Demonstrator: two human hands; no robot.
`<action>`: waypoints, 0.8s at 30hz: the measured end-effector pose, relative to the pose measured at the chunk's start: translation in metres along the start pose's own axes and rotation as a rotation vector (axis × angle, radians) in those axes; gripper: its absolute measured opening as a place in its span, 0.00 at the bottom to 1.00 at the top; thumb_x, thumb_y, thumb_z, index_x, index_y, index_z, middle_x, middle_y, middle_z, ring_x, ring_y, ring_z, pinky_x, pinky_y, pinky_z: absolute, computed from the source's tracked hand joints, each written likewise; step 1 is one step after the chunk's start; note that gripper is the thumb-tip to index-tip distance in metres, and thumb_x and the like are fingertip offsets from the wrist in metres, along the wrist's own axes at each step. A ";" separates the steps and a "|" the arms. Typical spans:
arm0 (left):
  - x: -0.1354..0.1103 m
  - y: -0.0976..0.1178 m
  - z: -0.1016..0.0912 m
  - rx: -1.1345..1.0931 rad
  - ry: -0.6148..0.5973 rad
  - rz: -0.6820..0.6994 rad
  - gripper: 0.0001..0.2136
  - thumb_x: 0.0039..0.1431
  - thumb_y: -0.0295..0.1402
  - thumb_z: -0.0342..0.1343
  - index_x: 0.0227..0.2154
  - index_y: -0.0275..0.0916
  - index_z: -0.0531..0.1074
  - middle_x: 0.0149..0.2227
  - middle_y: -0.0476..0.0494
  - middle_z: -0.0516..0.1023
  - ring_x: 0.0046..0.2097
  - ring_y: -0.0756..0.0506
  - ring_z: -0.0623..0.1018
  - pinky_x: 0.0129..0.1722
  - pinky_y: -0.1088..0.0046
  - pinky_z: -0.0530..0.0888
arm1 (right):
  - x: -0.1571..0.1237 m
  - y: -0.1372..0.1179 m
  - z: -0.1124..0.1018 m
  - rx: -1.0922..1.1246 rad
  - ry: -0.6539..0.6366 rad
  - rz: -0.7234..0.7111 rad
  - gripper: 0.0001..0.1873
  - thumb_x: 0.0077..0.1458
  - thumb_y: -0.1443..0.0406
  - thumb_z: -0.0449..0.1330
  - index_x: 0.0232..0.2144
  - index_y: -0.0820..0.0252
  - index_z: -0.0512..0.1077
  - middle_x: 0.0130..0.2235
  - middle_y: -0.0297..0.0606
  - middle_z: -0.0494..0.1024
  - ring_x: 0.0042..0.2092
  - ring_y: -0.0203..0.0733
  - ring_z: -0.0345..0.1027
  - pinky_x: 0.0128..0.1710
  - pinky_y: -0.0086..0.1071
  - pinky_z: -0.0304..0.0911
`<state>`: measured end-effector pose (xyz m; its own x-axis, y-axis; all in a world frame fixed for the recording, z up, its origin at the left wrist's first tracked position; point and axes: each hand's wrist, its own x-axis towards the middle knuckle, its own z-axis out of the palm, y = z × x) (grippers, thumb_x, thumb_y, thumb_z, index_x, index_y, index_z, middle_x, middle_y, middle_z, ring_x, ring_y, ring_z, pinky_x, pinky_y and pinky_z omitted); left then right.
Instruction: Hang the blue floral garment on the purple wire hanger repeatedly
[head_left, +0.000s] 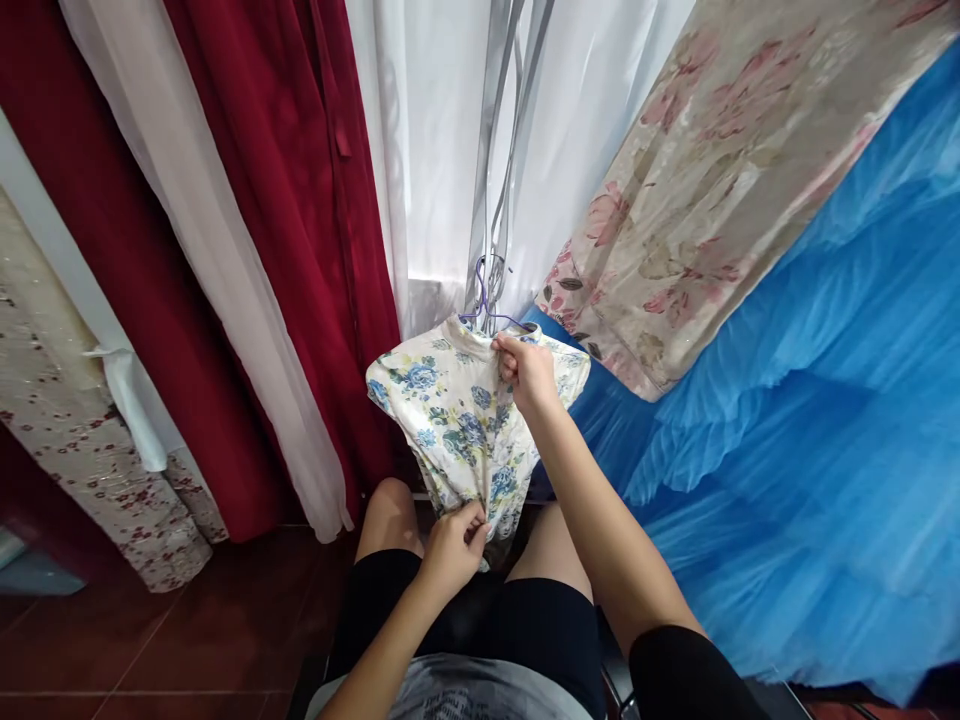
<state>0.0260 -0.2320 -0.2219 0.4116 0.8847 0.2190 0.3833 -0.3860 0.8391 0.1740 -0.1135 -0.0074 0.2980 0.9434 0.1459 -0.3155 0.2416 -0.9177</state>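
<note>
Floral Blouse Pinched at Collar and Lower Front by Two Hands

A white floral blouse (pixel 450 395), printed in blue, yellow and green, was held upright between the two hands, in front of the knees (pixel 390 505) of the seated person. It was carried by a thin purple hanger (pixel 481 290), whose lower wire was set inside the neck opening and whose hook was raised above the collar (pixel 469 338). Whether the hook was caught on anything could not be told.

The right hand (pixel 527 373) was nearly closed: its fingers were curled inward, and the front edge of the collar was gripped between thumb and forefinger, just below the hanger's lower wire. The left hand (pixel 454 545) was half closed, lower down; the front of the blouse was pinched between its thumb and fingertips, near the bottom edge of the visible cloth. A crease was drawn down the front between the two grips. The lower hem was partly hidden by the left hand and could not be made out clearly.

Behind the hanger, white fabric (pixel 442 140) and grey ribbons (pixel 499 120) were hung. Dark red fabric (pixel 300 200) was seen beyond the blouse's left shoulder edge, and blue ruffled fabric (pixel 825 450) beyond its right one.
</note>
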 end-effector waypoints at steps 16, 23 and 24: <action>0.149 0.114 -0.106 -0.059 0.332 0.427 0.14 0.69 0.35 0.52 0.54 0.44 0.73 0.38 0.45 0.80 0.38 0.46 0.79 0.40 0.70 0.75 | -0.032 0.017 -0.021 -0.060 -0.115 -0.152 0.13 0.53 0.57 0.62 0.23 0.57 0.68 0.14 0.24 0.62 0.16 0.30 0.50 0.19 0.28 0.46; 0.155 0.118 -0.111 0.115 0.452 0.518 0.06 0.68 0.33 0.53 0.40 0.39 0.74 0.37 0.45 0.78 0.40 0.44 0.78 0.43 0.68 0.72 | -0.034 0.030 -0.023 -0.164 -0.165 -0.178 0.17 0.53 0.52 0.63 0.24 0.56 0.66 0.14 0.24 0.63 0.17 0.31 0.52 0.20 0.27 0.48; 0.153 0.118 -0.109 0.128 0.473 0.524 0.06 0.68 0.33 0.53 0.39 0.39 0.73 0.37 0.44 0.78 0.41 0.44 0.78 0.44 0.68 0.72 | -0.033 0.033 -0.024 -0.172 -0.164 -0.188 0.17 0.53 0.51 0.63 0.24 0.55 0.65 0.14 0.24 0.62 0.17 0.31 0.51 0.20 0.27 0.47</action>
<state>0.0439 -0.1138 -0.0355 0.1764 0.5818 0.7940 0.3393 -0.7932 0.5058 0.1752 -0.1418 -0.0514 0.1829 0.9134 0.3638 -0.1074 0.3864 -0.9161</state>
